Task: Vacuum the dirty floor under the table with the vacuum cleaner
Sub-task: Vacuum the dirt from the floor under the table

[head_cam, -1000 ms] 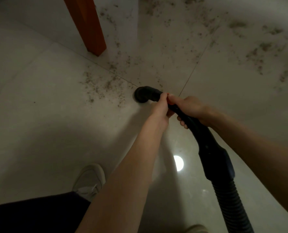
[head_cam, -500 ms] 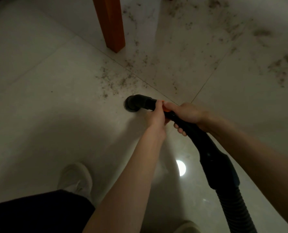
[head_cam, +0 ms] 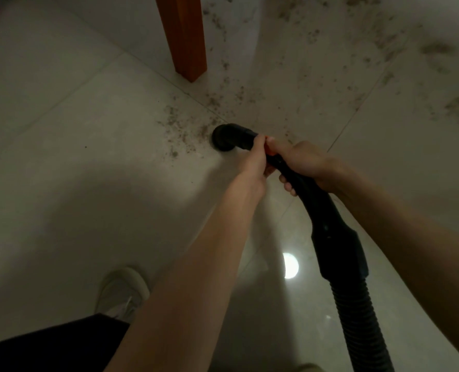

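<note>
- Looking down at pale glossy floor tiles (head_cam: 62,162), with crumbs of dirt (head_cam: 185,135) scattered by the orange wooden table leg (head_cam: 186,36) and thicker beyond it.
- Left hand (head_cam: 252,165) and right hand (head_cam: 300,162) are both wrapped tight round the black vacuum wand (head_cam: 298,181), nearly touching.
- The round nozzle (head_cam: 223,138) sits on the tile right at the edge of the dirt patch, near the leg.
- Ribbed hose (head_cam: 357,312) trails off bottom right.
- Plenty of bare tile to the left; white shoe (head_cam: 123,291) planted well behind.
</note>
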Available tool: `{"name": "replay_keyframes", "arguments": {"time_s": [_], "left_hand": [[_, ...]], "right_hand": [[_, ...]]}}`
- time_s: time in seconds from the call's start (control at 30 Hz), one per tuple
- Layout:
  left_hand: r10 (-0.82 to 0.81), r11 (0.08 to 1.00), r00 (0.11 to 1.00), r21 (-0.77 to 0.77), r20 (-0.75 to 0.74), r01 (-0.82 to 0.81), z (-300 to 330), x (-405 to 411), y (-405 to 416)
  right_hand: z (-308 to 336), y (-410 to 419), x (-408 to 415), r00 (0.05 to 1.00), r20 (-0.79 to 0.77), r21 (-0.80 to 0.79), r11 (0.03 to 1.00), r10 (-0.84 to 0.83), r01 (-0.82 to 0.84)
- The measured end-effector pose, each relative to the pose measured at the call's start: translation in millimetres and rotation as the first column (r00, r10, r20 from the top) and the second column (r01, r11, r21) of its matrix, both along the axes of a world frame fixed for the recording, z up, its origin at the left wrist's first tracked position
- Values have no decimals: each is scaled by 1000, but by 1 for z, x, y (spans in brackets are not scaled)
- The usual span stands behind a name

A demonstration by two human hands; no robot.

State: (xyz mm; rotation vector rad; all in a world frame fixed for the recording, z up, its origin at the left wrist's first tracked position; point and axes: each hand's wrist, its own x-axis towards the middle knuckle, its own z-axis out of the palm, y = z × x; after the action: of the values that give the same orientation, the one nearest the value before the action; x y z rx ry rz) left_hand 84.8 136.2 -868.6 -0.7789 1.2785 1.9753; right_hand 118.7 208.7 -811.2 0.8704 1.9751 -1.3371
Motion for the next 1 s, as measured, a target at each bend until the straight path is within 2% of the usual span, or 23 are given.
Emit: {"name": "replay_keyframes", "arguments": {"time_s": [0.13, 0.23, 0.43, 0.6, 0.77, 1.0], "left_hand": [[53, 998, 999, -40, -5, -53, -6, 4, -12], [57, 998, 998, -35, 4, -56, -4, 5, -19], [-58, 997, 998, 44, 20, 57, 14, -9, -22], [-83, 996, 997, 22, 9, 82, 28, -22, -26], [-39, 999, 999, -22, 14, 39, 30, -30, -37], [56, 998, 998, 22, 8, -56, 17, -20, -53]], "right_hand": [[-3, -7, -3, 997, 14, -89, 994, 71, -70], [-6, -9, -5, 996, 18, -94, 992, 87, -85], [-7, -15, -11, 999, -48, 84, 996, -3, 7], [-6, -21, -24, 998, -59, 137, 990, -24, 32], [-6, -26, -35, 999, -44, 23, 1000, 2, -1], [-5, -30, -38, 988, 80, -153, 982, 129, -115]]}}
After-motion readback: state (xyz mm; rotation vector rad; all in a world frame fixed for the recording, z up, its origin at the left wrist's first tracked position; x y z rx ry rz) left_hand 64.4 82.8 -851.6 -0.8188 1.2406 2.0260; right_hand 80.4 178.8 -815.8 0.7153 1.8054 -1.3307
